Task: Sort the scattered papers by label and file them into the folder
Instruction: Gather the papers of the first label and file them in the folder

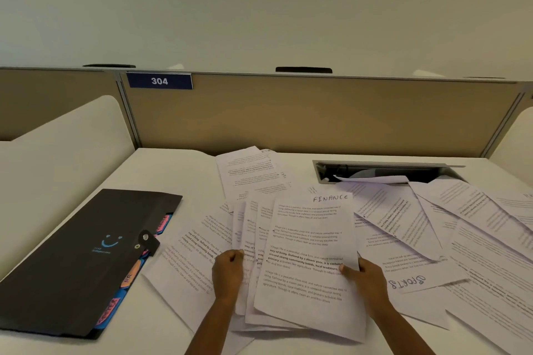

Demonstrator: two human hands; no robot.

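On the white desk (178, 170) below panel tag "304" (159, 81), I see both hands, left hand (229, 271) and right hand (367, 279), fingers pinched on the fanned papers (305, 253); top sheet reads "FINANCE", another "SPORTS" (406, 282).

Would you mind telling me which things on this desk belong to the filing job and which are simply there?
Part of the job:
- FINANCE sheet, held by left hand and right hand
- SPORTS sheet
- scattered papers
- black folder, shut, coloured tabs showing

Just there:
- 304 sign
- cable slot
- partition
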